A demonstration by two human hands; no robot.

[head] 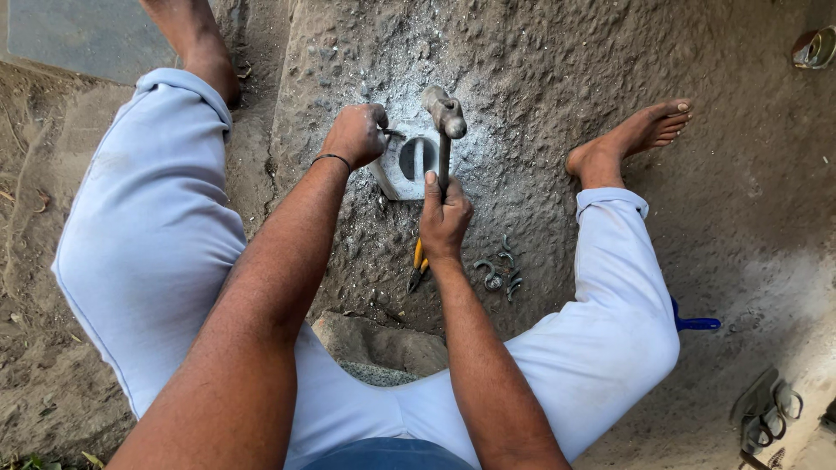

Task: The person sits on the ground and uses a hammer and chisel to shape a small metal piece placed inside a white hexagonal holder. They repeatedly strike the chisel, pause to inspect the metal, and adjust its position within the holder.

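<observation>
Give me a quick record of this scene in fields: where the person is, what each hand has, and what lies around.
Place: person seated on rough ground, legs apart, barefoot
Left hand: closed on a small metal piece, held at the edge of the metal block
Right hand: grips the hammer, its head over the block
Block: grey, with a round hollow in its top
Between the legs: pliers with yellow handles, a few bent metal hooks
Near right knee: blue handle, partly hidden
</observation>
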